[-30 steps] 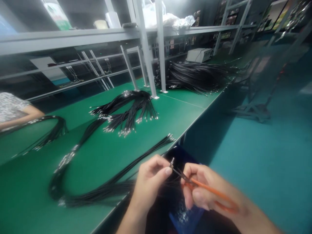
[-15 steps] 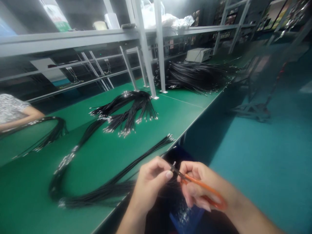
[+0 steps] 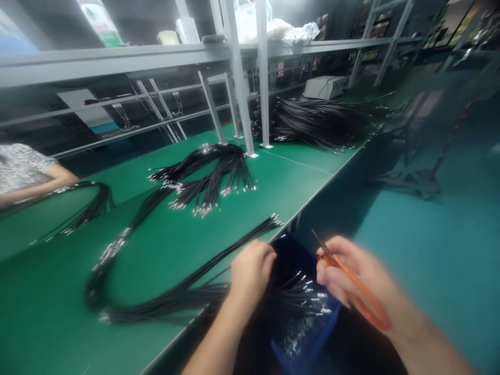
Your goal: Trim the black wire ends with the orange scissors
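My right hand (image 3: pixel 347 271) is wrapped round orange-handled scissors (image 3: pixel 363 294), their dark blades pointing up and left, away from the cables. My left hand (image 3: pixel 252 268) is closed at the table edge, its fingertips curled out of sight; what they hold, if anything, is hidden. From behind that wrist, a bundle of thin black cables (image 3: pixel 289 302) fans out past the table edge, silver tips spread over a blue bin (image 3: pixel 330 323). Small shiny bits lie in the bin. On the table the bundle (image 3: pixel 156 307) bends back in a wide curve, and a thinner strand of cables (image 3: pixel 242 242) runs beside it.
Another heap of black cables (image 3: pixel 213 161) lies mid-table, and a larger pile (image 3: pixel 320 122) sits farther back near a pale box (image 3: pixel 324 87). Metal posts (image 3: pixel 263 78) carry a shelf (image 3: pixel 156 54). At the left, a person's arm (image 3: pixel 62 177) rests by more cables.
My hands have moved apart. The right drew the scissors away to the right; the left turned over and no longer shows the small tip it pinched at the blades. The cable ends now show.
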A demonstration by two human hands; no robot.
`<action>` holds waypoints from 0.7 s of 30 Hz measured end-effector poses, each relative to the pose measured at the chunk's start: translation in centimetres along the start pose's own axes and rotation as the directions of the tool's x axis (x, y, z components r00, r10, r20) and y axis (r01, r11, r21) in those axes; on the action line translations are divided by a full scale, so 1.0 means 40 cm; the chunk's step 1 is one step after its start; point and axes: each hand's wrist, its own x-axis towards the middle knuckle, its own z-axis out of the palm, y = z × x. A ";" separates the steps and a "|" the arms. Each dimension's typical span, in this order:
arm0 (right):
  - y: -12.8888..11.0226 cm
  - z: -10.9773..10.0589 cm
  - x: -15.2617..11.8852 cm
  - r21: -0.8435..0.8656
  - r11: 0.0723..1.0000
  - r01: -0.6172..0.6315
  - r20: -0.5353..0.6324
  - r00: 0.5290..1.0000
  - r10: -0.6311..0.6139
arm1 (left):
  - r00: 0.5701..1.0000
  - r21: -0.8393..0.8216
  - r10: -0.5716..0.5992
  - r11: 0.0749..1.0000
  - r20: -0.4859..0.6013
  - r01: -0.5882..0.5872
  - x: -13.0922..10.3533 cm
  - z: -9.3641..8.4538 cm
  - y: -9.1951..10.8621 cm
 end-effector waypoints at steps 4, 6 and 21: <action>-0.004 0.018 0.000 0.048 0.999 0.014 -0.053 0.999 -0.011 | 0.994 0.099 -0.052 0.993 -0.093 0.061 0.061 0.034 -0.032; -0.003 0.034 -0.004 0.094 0.995 0.027 -0.074 0.997 -0.020 | 0.995 0.093 -0.039 0.994 -0.094 0.048 0.073 0.042 -0.026; 0.061 0.146 0.025 0.241 0.957 0.161 -0.356 0.932 -0.067 | 0.986 -0.648 -0.160 0.756 -0.038 0.097 -0.053 -0.060 0.061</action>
